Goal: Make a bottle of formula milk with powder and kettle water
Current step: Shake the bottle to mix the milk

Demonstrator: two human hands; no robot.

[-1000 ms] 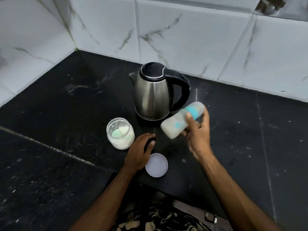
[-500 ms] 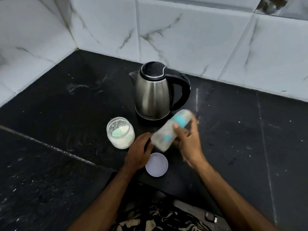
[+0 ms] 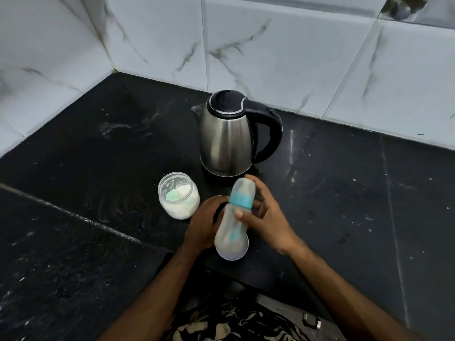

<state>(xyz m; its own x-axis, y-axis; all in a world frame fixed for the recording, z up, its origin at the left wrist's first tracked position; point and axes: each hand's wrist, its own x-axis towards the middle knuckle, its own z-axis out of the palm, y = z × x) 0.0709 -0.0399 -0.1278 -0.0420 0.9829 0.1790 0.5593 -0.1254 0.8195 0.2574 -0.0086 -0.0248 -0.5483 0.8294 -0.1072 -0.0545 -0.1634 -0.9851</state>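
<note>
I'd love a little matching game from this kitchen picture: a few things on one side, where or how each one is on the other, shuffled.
Things:
1. kettle
2. powder jar
3. baby bottle
4. left hand

Descriptions:
A. gripped in the right hand, tilted
B. open-topped, left of the hands
C. lid closed, nearest the wall
D. resting on the counter

Pairs: 1-C, 2-B, 3-A, 4-D

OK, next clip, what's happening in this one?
A person is making formula at a black counter. The right hand grips a baby bottle with a blue collar, blurred with motion, over a white lid. The left hand rests on the counter beside it; its fingers are partly hidden. An open powder jar and a closed steel kettle stand behind.
</note>
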